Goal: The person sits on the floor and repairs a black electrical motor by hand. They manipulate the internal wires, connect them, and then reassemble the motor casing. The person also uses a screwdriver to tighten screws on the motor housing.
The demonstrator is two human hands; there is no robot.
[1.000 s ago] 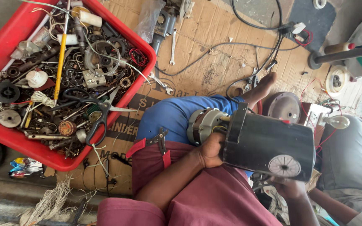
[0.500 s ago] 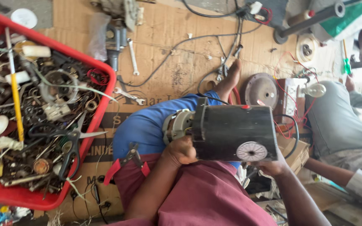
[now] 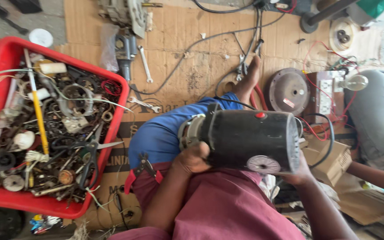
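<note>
I hold a black cylindrical electric motor [image 3: 250, 138] on my lap, over my blue trouser leg [image 3: 158, 135] and maroon shirt. My left hand [image 3: 194, 159] grips the motor's silver end by the windings. My right hand [image 3: 301, 173] cups the other end from below, near a round pale dial on its side. A red button sits on top of the motor. Small pliers [image 3: 145, 164] rest by my left hip. My bare foot [image 3: 250, 80] stretches out on the cardboard.
A red crate [image 3: 5, 66] of scrap parts, scissors and a yellow screwdriver stands at the left. Spanners [image 3: 145, 64], cables, a grey tool and a round metal cover [image 3: 287, 91] lie on the cardboard floor. Another person in grey [image 3: 378, 120] sits at the right, beside a bulb and socket board.
The view has shifted right and down, so the crate sits further left. The motor has levelled out on my lap; both hands keep their hold.
</note>
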